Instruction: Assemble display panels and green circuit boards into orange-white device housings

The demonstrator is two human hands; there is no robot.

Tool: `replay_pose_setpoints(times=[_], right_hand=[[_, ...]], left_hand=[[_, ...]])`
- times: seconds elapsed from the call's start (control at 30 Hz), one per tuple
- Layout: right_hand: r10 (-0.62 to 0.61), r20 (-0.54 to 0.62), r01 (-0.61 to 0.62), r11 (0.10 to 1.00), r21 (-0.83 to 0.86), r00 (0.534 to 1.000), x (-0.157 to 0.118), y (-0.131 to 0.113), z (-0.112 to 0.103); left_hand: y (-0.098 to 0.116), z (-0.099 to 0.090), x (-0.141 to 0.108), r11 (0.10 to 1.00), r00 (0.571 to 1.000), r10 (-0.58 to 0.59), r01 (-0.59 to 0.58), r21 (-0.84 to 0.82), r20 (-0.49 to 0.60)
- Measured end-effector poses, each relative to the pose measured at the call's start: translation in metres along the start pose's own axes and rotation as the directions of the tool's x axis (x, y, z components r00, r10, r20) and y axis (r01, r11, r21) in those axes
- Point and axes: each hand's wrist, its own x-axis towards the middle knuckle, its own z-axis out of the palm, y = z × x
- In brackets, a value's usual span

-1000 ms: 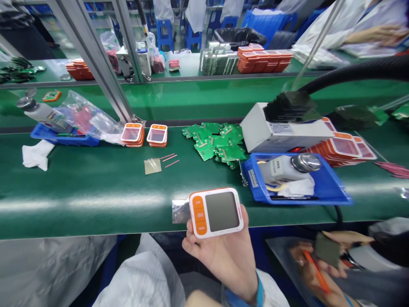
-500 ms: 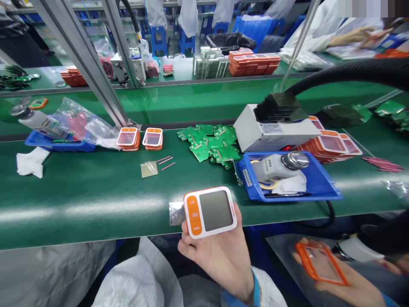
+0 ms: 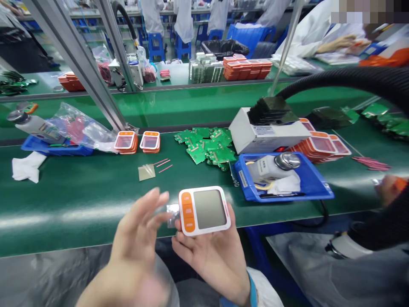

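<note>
A white and orange handheld device [image 3: 209, 209] with a blank grey screen and orange buttons down its left side faces up. My right hand [image 3: 215, 253] is wrapped round it from below, above the bench's front edge. Just left of the device, my left hand [image 3: 137, 243] is raised, slightly blurred, with its fingers apart and nothing held. A small clear plastic piece [image 3: 173, 213] lies on the bench between my left fingers and the device. Farther back are a square translucent sheet [image 3: 146, 172] and a few thin pink strips [image 3: 164, 163].
Green circuit boards [image 3: 207, 145] lie heaped mid-bench. A blue tray [image 3: 319, 187] with a bottle stands right, before a white box [image 3: 268, 136]. Orange-framed housings are stacked left [image 3: 126, 142] and right [image 3: 326, 147]. A co-worker's hand [image 3: 390, 189] is at the far right.
My left hand has come into view from below, toward the device. The device stays in my right hand. The co-worker's hand with an orange frame has moved up to the bench.
</note>
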Motion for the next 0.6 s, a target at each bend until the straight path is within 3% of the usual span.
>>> replay_pose_setpoints(times=[0.1,0.23,0.47,0.6], right_hand=[[0.001,0.010,-0.001,1.000,0.007,1.000,0.000,0.001,0.000],[0.020,-0.007,-0.020,1.000,0.014,1.000,-0.002,0.002,0.000],[-0.028,-0.033,0.026,0.998,-0.064,0.999,-0.002,0.007,0.002],[-0.078,-0.121,0.057,0.984,-0.171,0.990,0.001,-0.008,0.006]], left_hand=[[0.008,0.006,0.008,0.999,0.992,0.043,-0.041,-0.024,0.118],[0.022,0.019,0.011,0.987,0.978,0.044,-0.075,0.145,0.206],[0.018,0.033,0.019,0.966,0.971,0.044,-0.102,0.240,0.233],[0.007,0.046,0.026,0.953,0.975,0.066,-0.124,0.277,0.211]])
